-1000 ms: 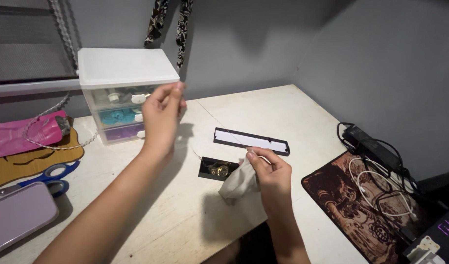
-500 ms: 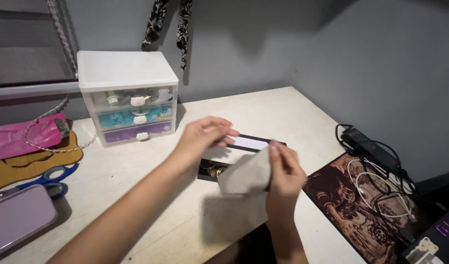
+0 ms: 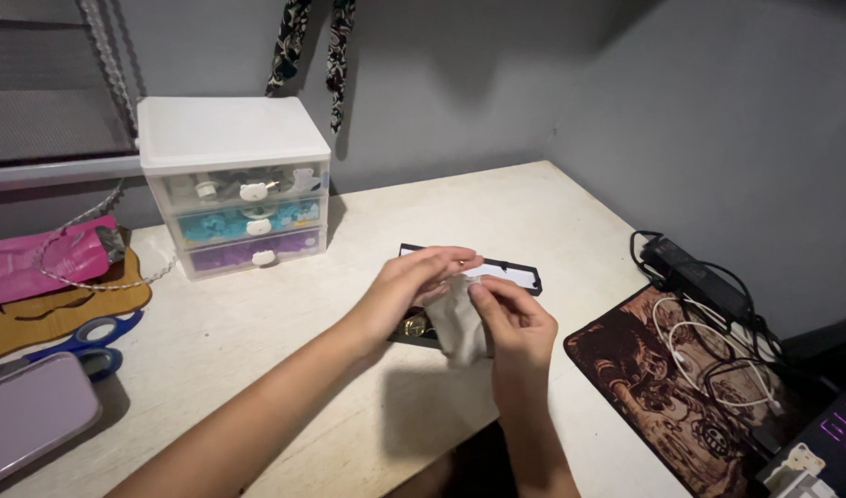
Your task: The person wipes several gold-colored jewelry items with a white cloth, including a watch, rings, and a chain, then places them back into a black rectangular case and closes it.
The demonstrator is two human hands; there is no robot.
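A pale desk (image 3: 257, 332) fills most of the view, set against a grey wall. At its far left stands a small white drawer unit (image 3: 234, 180) with three see-through drawers, clear, blue and purple from the top down. On the right edge lies a brown patterned mat (image 3: 662, 387) carrying a coil of white cable (image 3: 709, 355), with a black power adapter (image 3: 695, 272) just beyond it. On the left lie a pink pouch (image 3: 35, 263), blue-handled scissors (image 3: 72, 341) and, nearest, a flat lilac case (image 3: 31, 415). In the middle of the desk both hands meet over a small black tray (image 3: 415, 330) that holds something gold-coloured, with a long black-framed white card (image 3: 506, 274) just behind. The right hand (image 3: 515, 327) pinches a small grey cloth pouch (image 3: 460, 323) near its top, fingers closed on the fabric. The left hand (image 3: 414, 281) comes in from the left with its fingers bent over the pouch's mouth; they seem to grip its upper edge, and a tiny bright piece shows at the fingertips, too small to identify. The pouch hangs just above the tray, clear of the desk. Judging by this, the work at the pouch's mouth looks underway, and the gold item in the tray has not been picked up.
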